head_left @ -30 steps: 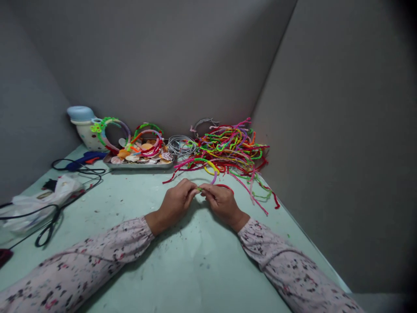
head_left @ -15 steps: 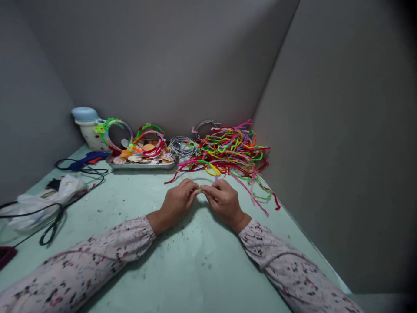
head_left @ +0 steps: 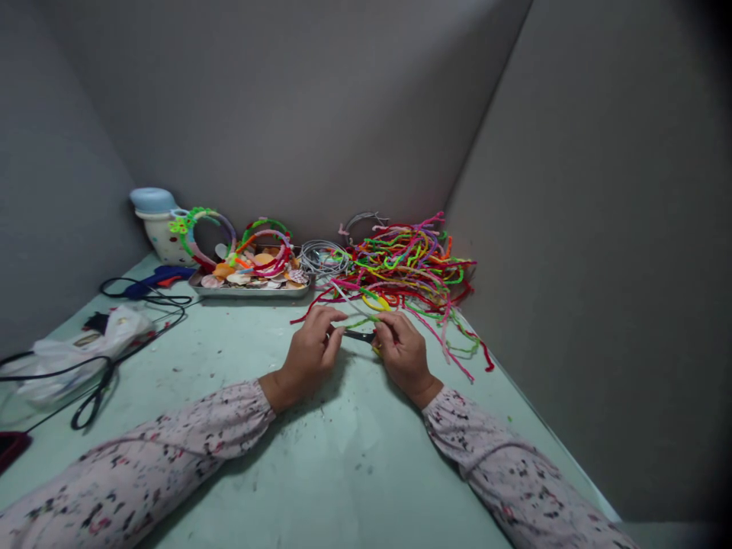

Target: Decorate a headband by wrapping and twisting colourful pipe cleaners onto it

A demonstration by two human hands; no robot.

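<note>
After drawing apart, now pinching green pipe cleaner (head_left: 362, 323) in right hand (head_left: 405, 354) fingers, with left hand (head_left: 310, 346) fingers parted, apparently freeing one end.

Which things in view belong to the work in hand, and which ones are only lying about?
Seem to belong:
- green fuzzy strand at the right hand's fingertips
- dark tool near that strand
- heap of coloured fuzzy strands

Seem only lying about:
- white plastic bag
- black cable
- spotted container with blue lid
</note>
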